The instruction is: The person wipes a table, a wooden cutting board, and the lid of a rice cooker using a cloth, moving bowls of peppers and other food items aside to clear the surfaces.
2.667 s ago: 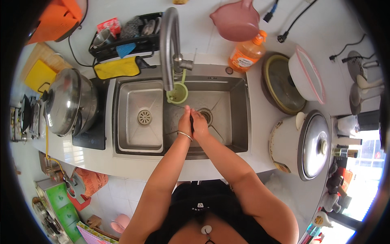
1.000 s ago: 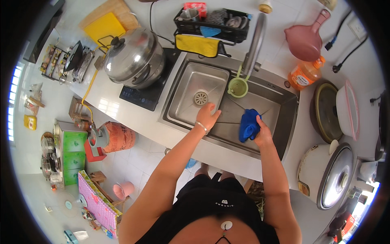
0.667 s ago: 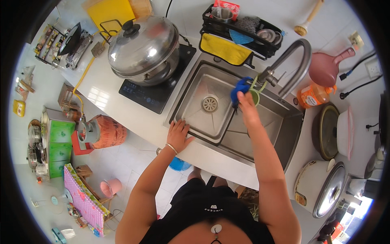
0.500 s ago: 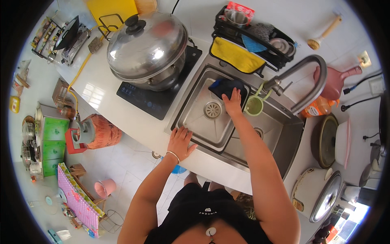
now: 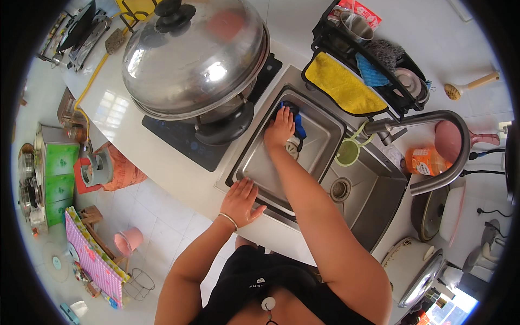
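Observation:
My right hand (image 5: 280, 129) presses a dark blue and black cloth (image 5: 299, 125) against the far left part of a steel sink basin (image 5: 259, 169), beside its drain. The fingers lie over the cloth and partly hide it. At the near edge of the sink, my left hand (image 5: 240, 200) rests flat with its fingers spread, holding nothing. A green strainer (image 5: 348, 151) hangs by the divider, at the base of the grey faucet (image 5: 455, 116). A second, deeper basin (image 5: 374, 189) lies to the right.
A large lidded steel pot (image 5: 195, 65) stands on a black cooktop (image 5: 179, 143) to the left. Behind the sink is a black rack (image 5: 319, 32) with a yellow cloth (image 5: 344, 84). An orange bottle (image 5: 425, 161) and a white pot (image 5: 406, 271) stand at the right.
My right hand has moved left across the basin with the cloth, from beside the strainer to the far left corner. My left hand stays on the sink edge. The view has shifted.

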`<state>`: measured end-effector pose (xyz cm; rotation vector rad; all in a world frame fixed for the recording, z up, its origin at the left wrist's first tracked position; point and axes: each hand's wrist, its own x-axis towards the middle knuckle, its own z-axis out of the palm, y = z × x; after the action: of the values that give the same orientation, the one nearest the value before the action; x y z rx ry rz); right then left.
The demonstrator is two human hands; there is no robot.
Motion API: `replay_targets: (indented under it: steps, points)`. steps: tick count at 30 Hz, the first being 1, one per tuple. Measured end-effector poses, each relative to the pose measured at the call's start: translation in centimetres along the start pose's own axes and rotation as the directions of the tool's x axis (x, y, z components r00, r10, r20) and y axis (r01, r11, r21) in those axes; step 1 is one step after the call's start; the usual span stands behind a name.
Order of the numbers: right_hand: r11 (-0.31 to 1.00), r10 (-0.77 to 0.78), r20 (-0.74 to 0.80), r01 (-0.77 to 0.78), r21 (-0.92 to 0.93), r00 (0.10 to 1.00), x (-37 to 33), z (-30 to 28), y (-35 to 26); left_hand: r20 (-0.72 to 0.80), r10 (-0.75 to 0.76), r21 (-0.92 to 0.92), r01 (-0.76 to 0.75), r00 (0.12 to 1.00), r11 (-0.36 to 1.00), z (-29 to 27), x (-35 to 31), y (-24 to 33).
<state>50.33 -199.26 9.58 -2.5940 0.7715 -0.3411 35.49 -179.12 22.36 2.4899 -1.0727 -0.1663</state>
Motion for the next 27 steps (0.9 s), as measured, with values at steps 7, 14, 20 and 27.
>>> replay_targets:
  steps: [7,14,20,27]
  points:
    - [0.969,-0.208,0.186,0.177,0.17,0.96,-7.6,-3.3,0.2,-0.107,-0.002,-0.046,-0.003,0.994,0.999,0.1,-0.1,-0.3]
    - [0.709,-0.69,0.389,0.462,0.532,0.611,-12.3,-7.3,2.8,-0.251,0.016,-0.006,-0.018,0.968,1.0,-0.1,0.3,0.2]
    - [0.693,-0.607,0.78,0.58,0.427,0.151,-9.1,-12.8,7.5,-0.208,-0.03,-0.046,0.021,0.978,0.999,-0.3,0.8,0.2]
    - [0.522,-0.14,0.98,0.852,-0.047,0.14,0.7,-14.5,8.1,-0.256,-0.043,-0.069,0.026,0.966,0.997,0.2,1.0,-0.4]
